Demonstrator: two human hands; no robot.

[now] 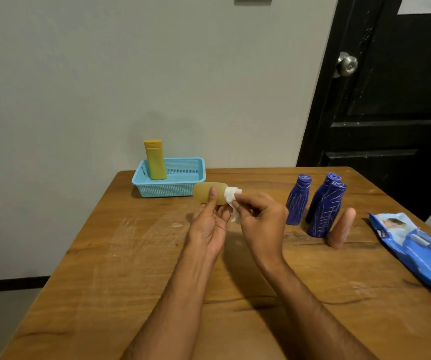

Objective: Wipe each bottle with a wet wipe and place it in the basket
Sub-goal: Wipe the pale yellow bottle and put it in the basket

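While left hand (210,224) grips the amber bottle (207,192) sideways, right hand (261,219) fingers pinch wet wipe (232,194) over its cap end.

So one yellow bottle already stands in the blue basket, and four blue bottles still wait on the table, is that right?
Not quite. The head view shows three blue bottles waiting on the table, plus a pinkish bottle. The yellow bottle does stand in the blue basket.

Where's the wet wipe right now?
Centre of the head view: the right hand pinches the wet wipe against one end of the yellowish bottle held by the left hand.
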